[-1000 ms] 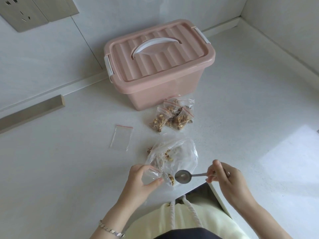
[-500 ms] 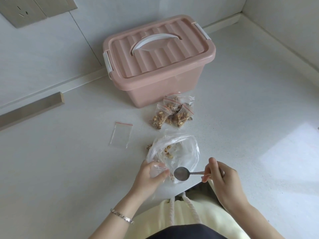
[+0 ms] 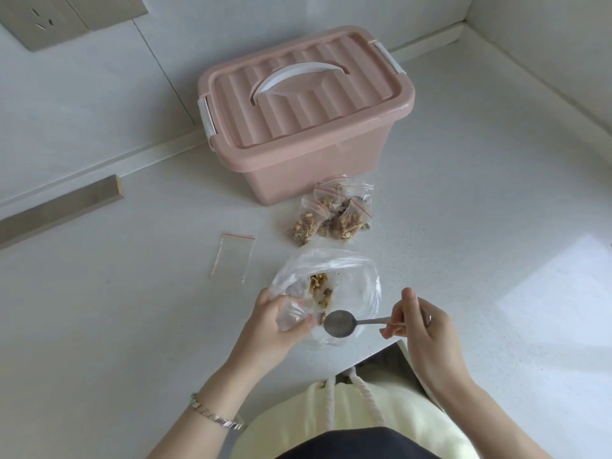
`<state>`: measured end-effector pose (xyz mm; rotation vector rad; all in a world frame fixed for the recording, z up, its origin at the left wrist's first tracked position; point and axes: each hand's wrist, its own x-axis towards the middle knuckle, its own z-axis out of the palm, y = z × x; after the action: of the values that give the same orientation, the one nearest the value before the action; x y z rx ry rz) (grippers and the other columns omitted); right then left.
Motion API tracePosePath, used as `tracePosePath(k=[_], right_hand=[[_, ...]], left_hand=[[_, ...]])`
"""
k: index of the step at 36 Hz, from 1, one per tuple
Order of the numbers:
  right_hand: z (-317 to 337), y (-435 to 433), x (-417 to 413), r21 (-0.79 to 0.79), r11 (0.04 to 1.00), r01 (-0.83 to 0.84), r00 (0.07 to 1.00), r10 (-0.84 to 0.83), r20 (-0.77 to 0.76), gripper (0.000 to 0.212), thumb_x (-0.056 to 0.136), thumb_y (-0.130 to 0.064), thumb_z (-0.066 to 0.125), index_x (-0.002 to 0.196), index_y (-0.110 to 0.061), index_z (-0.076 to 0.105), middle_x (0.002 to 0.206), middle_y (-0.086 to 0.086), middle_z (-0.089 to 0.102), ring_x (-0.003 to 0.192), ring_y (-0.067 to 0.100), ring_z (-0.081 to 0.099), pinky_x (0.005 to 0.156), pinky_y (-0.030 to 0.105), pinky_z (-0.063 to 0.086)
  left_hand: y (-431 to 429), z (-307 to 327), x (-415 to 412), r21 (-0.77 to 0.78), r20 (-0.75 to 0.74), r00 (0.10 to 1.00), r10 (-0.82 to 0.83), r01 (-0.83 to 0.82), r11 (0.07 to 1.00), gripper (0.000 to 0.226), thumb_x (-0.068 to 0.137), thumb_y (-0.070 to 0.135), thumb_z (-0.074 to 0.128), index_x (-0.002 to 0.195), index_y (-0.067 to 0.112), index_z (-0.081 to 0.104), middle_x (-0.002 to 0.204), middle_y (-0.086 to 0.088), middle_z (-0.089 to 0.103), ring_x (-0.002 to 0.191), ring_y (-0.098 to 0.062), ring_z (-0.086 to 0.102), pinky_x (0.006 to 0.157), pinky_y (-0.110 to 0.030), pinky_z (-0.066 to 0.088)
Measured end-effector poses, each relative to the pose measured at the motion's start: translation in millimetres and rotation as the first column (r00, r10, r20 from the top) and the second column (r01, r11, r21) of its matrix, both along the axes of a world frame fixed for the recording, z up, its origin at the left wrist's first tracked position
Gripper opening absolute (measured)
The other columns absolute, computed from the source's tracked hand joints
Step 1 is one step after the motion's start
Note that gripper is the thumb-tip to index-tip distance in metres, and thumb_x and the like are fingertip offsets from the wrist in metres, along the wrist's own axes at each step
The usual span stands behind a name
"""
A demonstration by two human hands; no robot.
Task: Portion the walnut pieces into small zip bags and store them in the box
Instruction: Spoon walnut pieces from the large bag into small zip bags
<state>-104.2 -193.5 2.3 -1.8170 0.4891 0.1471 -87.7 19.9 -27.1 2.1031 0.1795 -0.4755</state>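
Fingers of the left hand [image 3: 278,329] are curled round a small zip bag [image 3: 291,314], thumb pinching it near the mouth, and a few walnut bits show right by the opening. Right hand [image 3: 420,329] pinches the handle of a metal spoon [image 3: 339,323]; the bowl looks empty and sits just beside that bag's mouth. Both are over a big clear plastic bag [image 3: 359,286] on the white counter [image 3: 132,326], with walnut pieces [image 3: 318,286] inside it. Further back a pile of filled zip bags [image 3: 331,215] lies right in front of the pink box [image 3: 304,127], lid on. One empty zip bag [image 3: 233,256] lies flat off to the left, apart from the rest.
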Motion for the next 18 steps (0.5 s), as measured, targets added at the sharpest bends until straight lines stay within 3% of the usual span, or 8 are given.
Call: tracePosePath(k=[4, 7, 10, 13, 18], right_hand=[[-5.9, 0.6, -2.3, -0.099, 0.995, -0.012, 1.0, 0.011, -0.007, 0.051, 0.094, -0.039, 0.034, 0.06, -0.009, 0.056, 0.056, 0.006, 0.065, 0.066, 0.033, 0.063, 0.07, 0.042, 0.049], [-10.7, 1.8, -2.4, -0.102, 0.995, 0.015, 1.0, -0.016, -0.014, 0.047, 0.096, -0.035, 0.036, 0.062, -0.009, 0.057, 0.058, 0.005, 0.066, 0.068, 0.031, 0.063, 0.071, 0.043, 0.049], [-15.2, 3.6, -1.0, -0.054, 0.996, 0.065, 0.998, -0.066, -0.018, 0.043, 0.096, -0.033, 0.037, 0.066, -0.01, 0.058, 0.062, 0.005, 0.067, 0.067, 0.017, 0.067, 0.069, 0.03, 0.049], [-18.5, 6.5, 4.0, -0.007, 0.995, 0.099, 0.995, -0.099, 0.01, 0.04, 0.096, -0.03, 0.038, 0.07, -0.008, 0.059, 0.067, 0.008, 0.068, 0.063, 0.005, 0.066, 0.06, 0.008, 0.044], [-23.8, 10.6, 16.1, -0.016, 0.997, 0.081, 0.996, -0.081, 0.03, 0.036, 0.096, -0.03, 0.039, 0.072, -0.013, 0.06, 0.07, 0.004, 0.068, 0.066, 0.003, 0.066, 0.06, 0.006, 0.045]], left_hand=[[5.9, -12.5, -8.5, 0.08, -0.042, 0.999, -0.014, 0.018, 0.997, 0.022, 0.079, 0.036, 0.068, 0.093, 0.021, 0.061, 0.105, 0.018, 0.038, 0.095, 0.01, 0.049, 0.071, -0.001, 0.033], [6.8, -11.9, -10.3, 0.101, 0.056, 0.996, 0.063, -0.068, 0.993, 0.021, 0.079, 0.032, 0.068, 0.097, 0.023, 0.06, 0.103, 0.016, 0.039, 0.092, 0.016, 0.047, 0.07, 0.001, 0.033], [6.6, -8.2, -4.8, 0.053, 0.174, 0.976, 0.127, -0.138, 0.989, 0.031, 0.081, 0.028, 0.068, 0.109, 0.02, 0.058, 0.108, 0.019, 0.04, 0.099, 0.024, 0.04, 0.076, 0.007, 0.028], [3.9, -6.4, 5.7, 0.038, 0.221, 0.968, 0.117, -0.128, 0.991, 0.042, 0.082, 0.031, 0.065, 0.121, 0.02, 0.054, 0.12, 0.014, 0.039, 0.107, 0.019, 0.037, 0.083, 0.01, 0.021], [-2.9, -17.2, 23.7, 0.077, 0.135, 0.99, 0.032, -0.043, 0.996, 0.047, 0.084, 0.035, 0.063, 0.125, 0.016, 0.052, 0.126, 0.007, 0.039, 0.118, 0.001, 0.039, 0.081, 0.007, 0.022]])
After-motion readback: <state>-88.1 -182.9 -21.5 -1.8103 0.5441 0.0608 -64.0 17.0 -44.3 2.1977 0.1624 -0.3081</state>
